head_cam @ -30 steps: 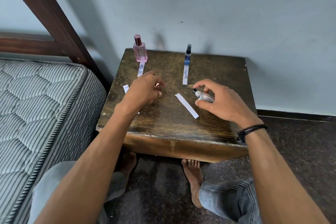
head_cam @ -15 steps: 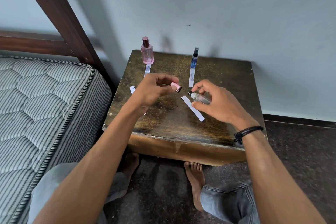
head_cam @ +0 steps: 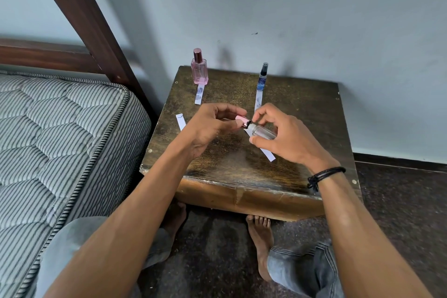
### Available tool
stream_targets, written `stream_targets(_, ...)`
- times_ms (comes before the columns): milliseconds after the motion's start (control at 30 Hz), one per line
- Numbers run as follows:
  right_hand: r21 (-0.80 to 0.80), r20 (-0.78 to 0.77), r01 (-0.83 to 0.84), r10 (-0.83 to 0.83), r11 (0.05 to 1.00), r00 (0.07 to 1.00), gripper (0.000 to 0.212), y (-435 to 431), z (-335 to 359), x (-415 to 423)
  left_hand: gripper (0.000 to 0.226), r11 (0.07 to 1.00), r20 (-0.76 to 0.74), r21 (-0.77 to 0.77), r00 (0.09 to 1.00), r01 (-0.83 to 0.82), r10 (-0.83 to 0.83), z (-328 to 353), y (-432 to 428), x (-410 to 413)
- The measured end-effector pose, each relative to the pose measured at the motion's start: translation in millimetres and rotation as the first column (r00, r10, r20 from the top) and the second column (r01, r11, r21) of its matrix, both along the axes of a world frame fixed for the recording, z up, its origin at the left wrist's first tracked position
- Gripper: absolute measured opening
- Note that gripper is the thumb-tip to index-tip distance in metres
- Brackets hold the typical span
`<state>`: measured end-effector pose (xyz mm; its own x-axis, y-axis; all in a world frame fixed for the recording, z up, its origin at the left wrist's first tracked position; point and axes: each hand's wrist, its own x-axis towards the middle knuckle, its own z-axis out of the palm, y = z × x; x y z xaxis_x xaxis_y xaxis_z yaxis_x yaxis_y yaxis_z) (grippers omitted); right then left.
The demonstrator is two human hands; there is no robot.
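Observation:
Above the dark wooden table (head_cam: 302,109), my right hand (head_cam: 283,138) grips a small clear bottle (head_cam: 263,132), tilted with its neck pointing left. My left hand (head_cam: 210,126) pinches a pink cap (head_cam: 242,120) and holds it against the bottle's neck. A white paper strip (head_cam: 267,153) lies on the table under the bottle, partly hidden by my right hand.
A pink perfume bottle (head_cam: 199,69) and a slim blue spray bottle (head_cam: 263,77) stand at the table's back, each with a paper strip in front. Another strip (head_cam: 180,121) lies left. A striped mattress (head_cam: 60,133) and bed frame stand to the left; my feet are under the table.
My left hand lifted the pink cap off the table and carried it right to the neck of the clear bottle. My right hand raised the bottle slightly.

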<state>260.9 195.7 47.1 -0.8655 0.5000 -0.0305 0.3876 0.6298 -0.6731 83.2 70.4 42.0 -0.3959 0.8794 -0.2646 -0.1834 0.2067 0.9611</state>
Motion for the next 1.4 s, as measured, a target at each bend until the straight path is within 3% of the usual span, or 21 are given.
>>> stream_targets(300,-0.076,-0.038,-0.026,0.023,0.997,0.999,0.039,-3,1,-2,0.031,0.999,0.061,0.002,0.997,0.04,-0.04,0,0,3)
stream_targets(733,-0.053,-0.163,0.06,-0.068,0.997,0.984,0.052,-15,0,-15,0.039,0.993,0.209,0.097,0.977,-0.068,0.047,8,-3,-1)
stream_targets(1000,-0.058,-0.234,0.075,-0.087,0.995,0.968,0.055,-25,-5,-30,0.028,0.996,-0.127,0.076,0.99,-0.053,0.062,13,-4,3)
stream_targets(1167,-0.057,-0.278,0.048,-0.062,0.997,0.958,0.05,-29,-12,-40,0.032,0.996,-0.509,-0.002,0.857,-0.094,0.08,18,-6,0)
stream_targets(1400,-0.154,-0.278,0.015,-0.057,0.988,0.959,0.05,-37,-20,-54,0.027,0.99,-0.615,-0.049,0.785,-0.133,0.075,22,-15,-5)
